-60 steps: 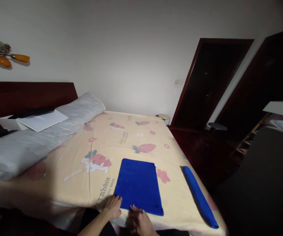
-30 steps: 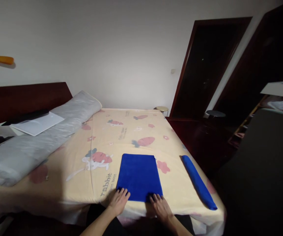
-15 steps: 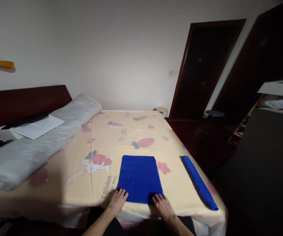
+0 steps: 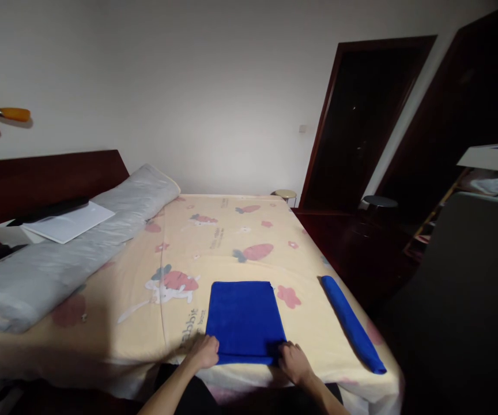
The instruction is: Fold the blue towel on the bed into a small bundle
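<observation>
A blue towel (image 4: 245,314) lies folded into a flat rectangle near the front edge of the bed. At its near left corner my left hand (image 4: 207,351) is closed on the edge, knuckles up. My right hand (image 4: 294,362) grips the near right corner in the same way. Between the two hands a narrow crease or fold runs along the towel's near edge. To the right, a second blue towel (image 4: 353,325) lies rolled into a long tube, apart from both hands.
The bed (image 4: 145,337) has a cream sheet with rabbits and carrots. A grey bedding roll (image 4: 80,256) lies along the headboard (image 4: 45,176), with a white flat box (image 4: 68,222) on it. Two stools (image 4: 285,193) and a dark covered rack (image 4: 469,271) stand beyond the right side.
Both hands have closed on the towel's near corners and shifted slightly outward. The towel's far edge has come nearer, and a fold now shows along the near edge. The rolled towel lies as before.
</observation>
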Demonstrator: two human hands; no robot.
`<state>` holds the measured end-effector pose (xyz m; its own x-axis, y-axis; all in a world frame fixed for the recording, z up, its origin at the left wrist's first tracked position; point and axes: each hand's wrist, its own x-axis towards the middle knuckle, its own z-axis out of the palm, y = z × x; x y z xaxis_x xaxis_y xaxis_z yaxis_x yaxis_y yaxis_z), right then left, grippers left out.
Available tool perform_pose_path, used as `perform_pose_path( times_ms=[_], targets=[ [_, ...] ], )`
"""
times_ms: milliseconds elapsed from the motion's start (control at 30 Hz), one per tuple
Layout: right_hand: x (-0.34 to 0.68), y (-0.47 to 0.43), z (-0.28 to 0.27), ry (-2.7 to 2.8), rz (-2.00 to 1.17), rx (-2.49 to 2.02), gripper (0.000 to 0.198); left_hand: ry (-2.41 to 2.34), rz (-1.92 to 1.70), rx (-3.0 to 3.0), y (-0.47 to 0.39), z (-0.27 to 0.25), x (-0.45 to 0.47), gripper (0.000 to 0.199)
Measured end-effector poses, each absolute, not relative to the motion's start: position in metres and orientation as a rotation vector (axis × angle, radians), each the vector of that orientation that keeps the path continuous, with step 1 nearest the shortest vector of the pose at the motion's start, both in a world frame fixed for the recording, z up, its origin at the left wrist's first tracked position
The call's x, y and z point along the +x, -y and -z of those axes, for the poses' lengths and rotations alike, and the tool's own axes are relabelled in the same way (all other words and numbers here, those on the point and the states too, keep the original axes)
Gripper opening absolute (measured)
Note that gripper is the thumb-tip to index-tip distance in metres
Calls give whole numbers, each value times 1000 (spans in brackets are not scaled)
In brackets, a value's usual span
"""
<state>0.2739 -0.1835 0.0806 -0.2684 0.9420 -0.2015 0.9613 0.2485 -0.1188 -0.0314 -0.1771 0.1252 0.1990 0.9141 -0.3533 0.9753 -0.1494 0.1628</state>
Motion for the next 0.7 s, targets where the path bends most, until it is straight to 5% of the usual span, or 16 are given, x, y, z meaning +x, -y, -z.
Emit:
perform_pose_path(
  times_ms=[333, 533, 700],
  targets=[
    [270, 177, -76, -2531, 142, 1859, 52, -1794, 128, 2318, 182, -97, -23, 56],
    [237, 199, -80, -2794, 553, 1297, 65, -1275, 51, 2535, 198, -68, 3, 62],
    [250, 197, -75, -2748, 615, 1318, 64, -1284, 54, 2533, 195, -69, -18, 69]
  ],
)
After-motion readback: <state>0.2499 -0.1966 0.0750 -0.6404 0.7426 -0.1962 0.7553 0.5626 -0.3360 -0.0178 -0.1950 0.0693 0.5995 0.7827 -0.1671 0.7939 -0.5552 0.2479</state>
